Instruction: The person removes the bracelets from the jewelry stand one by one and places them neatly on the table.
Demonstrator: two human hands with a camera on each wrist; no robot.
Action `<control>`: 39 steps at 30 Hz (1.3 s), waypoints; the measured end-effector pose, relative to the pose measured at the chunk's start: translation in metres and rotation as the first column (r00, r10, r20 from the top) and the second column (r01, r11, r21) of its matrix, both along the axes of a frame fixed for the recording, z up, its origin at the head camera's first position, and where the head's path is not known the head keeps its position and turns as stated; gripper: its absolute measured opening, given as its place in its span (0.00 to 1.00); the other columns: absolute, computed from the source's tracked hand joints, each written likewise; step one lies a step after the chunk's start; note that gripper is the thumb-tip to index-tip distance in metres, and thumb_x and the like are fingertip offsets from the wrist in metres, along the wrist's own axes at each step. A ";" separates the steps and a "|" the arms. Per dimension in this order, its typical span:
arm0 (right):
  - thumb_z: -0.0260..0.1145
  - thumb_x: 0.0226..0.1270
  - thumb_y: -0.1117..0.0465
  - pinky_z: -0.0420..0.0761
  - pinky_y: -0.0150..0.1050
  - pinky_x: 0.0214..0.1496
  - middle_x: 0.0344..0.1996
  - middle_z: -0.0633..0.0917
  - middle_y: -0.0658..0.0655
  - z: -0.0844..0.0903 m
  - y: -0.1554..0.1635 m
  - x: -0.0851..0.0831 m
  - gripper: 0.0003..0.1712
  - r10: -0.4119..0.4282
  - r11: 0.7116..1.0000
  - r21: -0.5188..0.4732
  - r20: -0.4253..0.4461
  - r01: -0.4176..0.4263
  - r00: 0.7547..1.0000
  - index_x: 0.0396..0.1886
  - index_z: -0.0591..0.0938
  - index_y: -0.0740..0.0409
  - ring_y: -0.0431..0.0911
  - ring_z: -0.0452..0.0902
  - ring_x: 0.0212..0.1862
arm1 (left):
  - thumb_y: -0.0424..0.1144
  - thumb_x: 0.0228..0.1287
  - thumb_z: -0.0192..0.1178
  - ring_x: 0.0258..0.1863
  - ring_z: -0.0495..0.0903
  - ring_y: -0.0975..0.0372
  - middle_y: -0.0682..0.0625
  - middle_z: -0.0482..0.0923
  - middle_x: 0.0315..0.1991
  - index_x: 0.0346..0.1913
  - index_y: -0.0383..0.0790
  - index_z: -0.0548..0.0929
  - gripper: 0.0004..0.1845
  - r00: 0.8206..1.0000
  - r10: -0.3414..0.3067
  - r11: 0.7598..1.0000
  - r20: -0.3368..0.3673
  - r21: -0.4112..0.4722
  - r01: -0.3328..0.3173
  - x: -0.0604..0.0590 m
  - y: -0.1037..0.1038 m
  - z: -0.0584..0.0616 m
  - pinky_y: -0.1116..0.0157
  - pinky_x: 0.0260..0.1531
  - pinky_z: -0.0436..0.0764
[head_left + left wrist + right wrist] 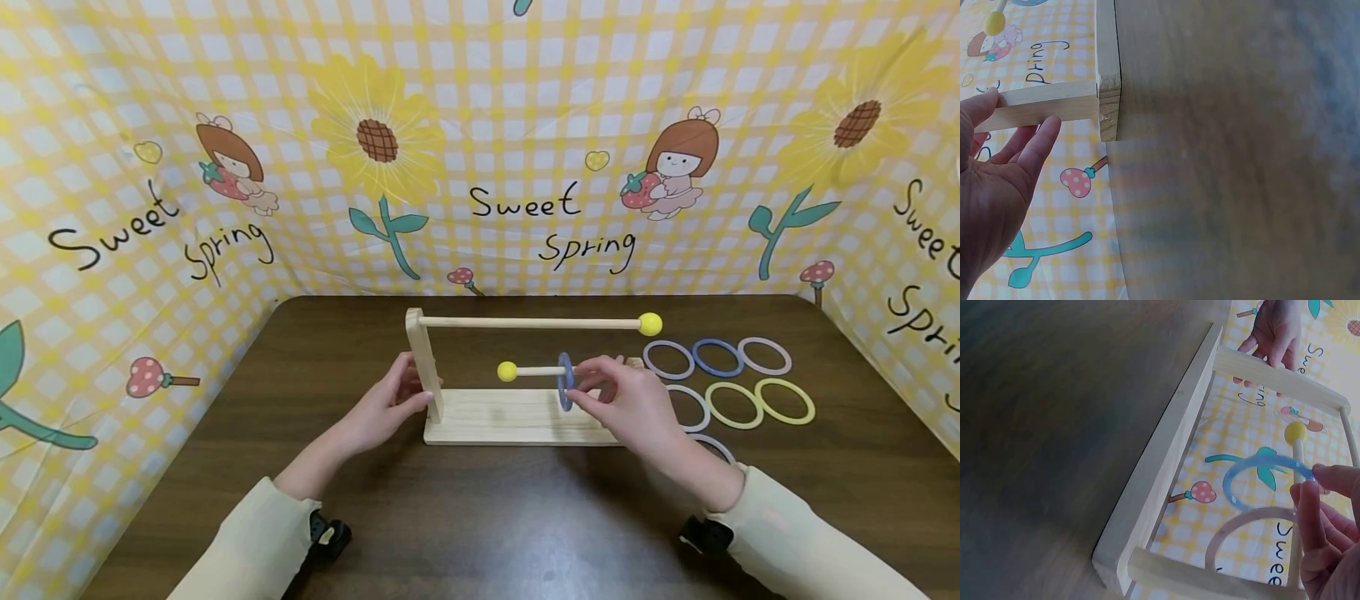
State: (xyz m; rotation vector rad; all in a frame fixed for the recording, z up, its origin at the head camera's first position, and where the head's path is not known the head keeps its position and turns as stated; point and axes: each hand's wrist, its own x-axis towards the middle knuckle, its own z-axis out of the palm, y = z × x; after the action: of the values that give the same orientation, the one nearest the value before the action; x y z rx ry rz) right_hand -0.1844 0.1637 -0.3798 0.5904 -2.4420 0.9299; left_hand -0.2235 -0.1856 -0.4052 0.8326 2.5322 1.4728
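My right hand [637,404] pinches a translucent blue ring [562,392] between thumb and fingertips. This ring circles the lower rod [536,371] of a wooden stand, a short way in from the yellow ball [507,372] at its tip. In the right wrist view a pale pinkish ring [1244,520] overlaps the same rod, nearer the right post [1197,575]. On the stand's other side my left hand [386,404] grips the left post [423,362], thumb in front and fingers partly hidden behind. The upper rod [525,322] runs bare from that post to another yellow ball [650,324].
Right of the stand's base [495,417], several rings lie flat on the dark wooden table [480,517], among them a blue ring [717,341] and a yellow ring [776,381]. My right forearm partly covers a few. Yellow checked cloth [480,158] encloses the back and sides.
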 end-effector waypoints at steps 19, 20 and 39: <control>0.77 0.51 0.65 0.68 0.34 0.19 0.27 0.88 0.49 -0.002 -0.010 -0.002 0.15 -0.047 0.998 0.032 -0.037 0.048 0.998 0.38 0.82 0.56 0.35 0.75 0.19 | 0.33 0.72 0.55 0.56 0.76 0.48 0.34 0.76 0.55 0.65 0.38 0.60 0.24 1.000 -0.003 1.000 0.001 -0.008 0.003 -0.001 0.000 0.001 0.50 0.53 0.74; 0.76 0.51 0.66 0.68 0.34 0.19 0.27 0.88 0.49 -0.002 -0.010 -0.002 0.15 -0.047 0.998 0.034 -0.039 0.048 0.998 0.38 0.81 0.56 0.35 0.75 0.19 | 0.33 0.72 0.55 0.55 0.76 0.48 0.34 0.76 0.55 0.65 0.38 0.60 0.24 1.000 -0.003 1.000 0.001 -0.007 0.003 -0.001 0.000 0.002 0.50 0.53 0.74; 0.78 0.52 0.64 0.67 0.35 0.22 0.20 0.84 0.46 0.004 -0.009 -0.002 0.09 -0.035 0.997 0.063 -0.094 0.041 0.995 0.33 0.88 0.57 0.37 0.71 0.21 | 0.32 0.72 0.55 0.56 0.75 0.48 0.34 0.76 0.55 0.65 0.37 0.60 0.24 1.000 -0.006 1.000 0.011 0.004 0.006 0.001 0.000 0.003 0.50 0.53 0.74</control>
State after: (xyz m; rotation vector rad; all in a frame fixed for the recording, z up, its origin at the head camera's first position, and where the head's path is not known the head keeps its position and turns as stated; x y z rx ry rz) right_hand -0.1865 0.1547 -0.3761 0.5937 -2.3989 0.7926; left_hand -0.2225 -0.1854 -0.4019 0.8300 2.5175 1.4768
